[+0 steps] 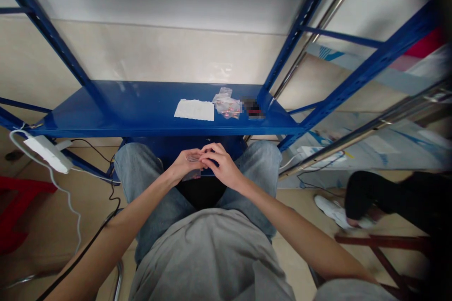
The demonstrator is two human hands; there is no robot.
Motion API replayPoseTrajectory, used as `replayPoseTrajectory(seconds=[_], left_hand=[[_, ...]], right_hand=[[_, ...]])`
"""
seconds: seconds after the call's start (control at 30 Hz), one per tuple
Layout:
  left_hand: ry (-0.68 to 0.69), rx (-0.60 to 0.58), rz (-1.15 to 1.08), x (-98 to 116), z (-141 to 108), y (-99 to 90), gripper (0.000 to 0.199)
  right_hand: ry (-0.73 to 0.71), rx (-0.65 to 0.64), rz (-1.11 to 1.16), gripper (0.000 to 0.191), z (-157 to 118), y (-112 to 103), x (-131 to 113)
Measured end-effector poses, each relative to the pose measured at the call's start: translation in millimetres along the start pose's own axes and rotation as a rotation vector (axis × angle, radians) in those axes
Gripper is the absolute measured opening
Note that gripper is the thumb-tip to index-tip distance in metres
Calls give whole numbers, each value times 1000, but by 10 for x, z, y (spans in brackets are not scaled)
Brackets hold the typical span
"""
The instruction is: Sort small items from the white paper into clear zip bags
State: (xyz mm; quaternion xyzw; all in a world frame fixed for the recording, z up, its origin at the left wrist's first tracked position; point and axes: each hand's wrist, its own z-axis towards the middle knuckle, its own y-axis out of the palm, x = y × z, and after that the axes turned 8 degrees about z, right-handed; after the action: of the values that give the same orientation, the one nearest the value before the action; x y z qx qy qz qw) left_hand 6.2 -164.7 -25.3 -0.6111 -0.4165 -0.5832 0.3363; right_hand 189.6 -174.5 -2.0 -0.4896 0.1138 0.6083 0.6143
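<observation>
Beige-walled room, dark-blue steel shelving rack (106, 108) straight ahead. Over lap, left hand (183, 167) & right hand (219, 165) close together, fingertips touching, both pinching small clear plastic piece (192, 158); exact item too small to tell. Just below, pale translucent scrap (191, 175) under left hand. Under hands, faded blue denim jeans (137, 174), grey cotton T-shirt (208, 258). Beyond, on shelf: white paper sheet (194, 110), crumpled clear poly bags (226, 103) w/ small pinkish bits, black item (252, 108) blurred, writing unreadable. Left: white power strip (47, 153) on rack, black cable (113, 202), red stool (17, 207). Right: chrome pole (353, 129), co-worker's white sneaker (328, 209), black trousers (374, 193).
</observation>
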Motion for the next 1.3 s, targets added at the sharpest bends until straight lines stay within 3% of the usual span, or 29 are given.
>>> replayPoseTrajectory(seconds=[0.1, 0.2, 0.27, 0.4, 0.57, 0.8, 1.1, 1.3], left_hand=[[36, -51, -58, 17, -40, 14, 49], [-57, -129, -47, 27, -80, 38, 54], [-104, -118, -31, 17, -87, 56, 53], [-40, -48, -20, -12, -85, 102, 52], [14, -49, 74, -16, -101, 139, 48], [197, 218, 111, 8, -22, 35, 40], [246, 229, 27, 78, -108, 94, 34], [245, 268, 2, 37, -56, 68, 32]], right_hand=[[34, 42, 17, 19, -7, -47, -13], [110, 143, 83, 20, 5, -63, 50], [204, 247, 191, 17, 6, -40, 115], [419, 398, 472, 28, -48, 53, 192], [500, 415, 564, 32, -108, 53, 146], [477, 212, 597, 33, -44, -3, 128], [436, 161, 689, 39, -49, 11, -40], [449, 192, 739, 40, -38, 23, -28]])
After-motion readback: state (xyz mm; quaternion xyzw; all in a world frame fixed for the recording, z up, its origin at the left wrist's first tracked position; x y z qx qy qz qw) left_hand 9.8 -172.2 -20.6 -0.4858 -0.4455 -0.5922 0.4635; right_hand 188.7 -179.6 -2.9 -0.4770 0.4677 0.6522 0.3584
